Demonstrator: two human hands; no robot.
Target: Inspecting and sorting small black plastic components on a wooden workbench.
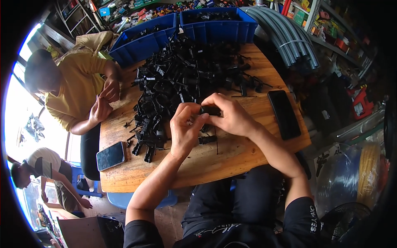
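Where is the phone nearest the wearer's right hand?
In the head view, the black phone lies face up on the wooden table's right edge, just right of the right hand.

Wooden table (pixel 231 155), plank top, rounded edges. Big heap of black plastic parts (pixel 182 76) covers the centre and far half, and strays trail down the left side to a small cluster (pixel 144 142). One loose black part (pixel 206 139) lies near the front. Two blue bins (pixel 142 43) (pixel 219 25) at the far edge. Phone (pixel 110 156) front-left, second phone (pixel 284 113) at right, both face up.
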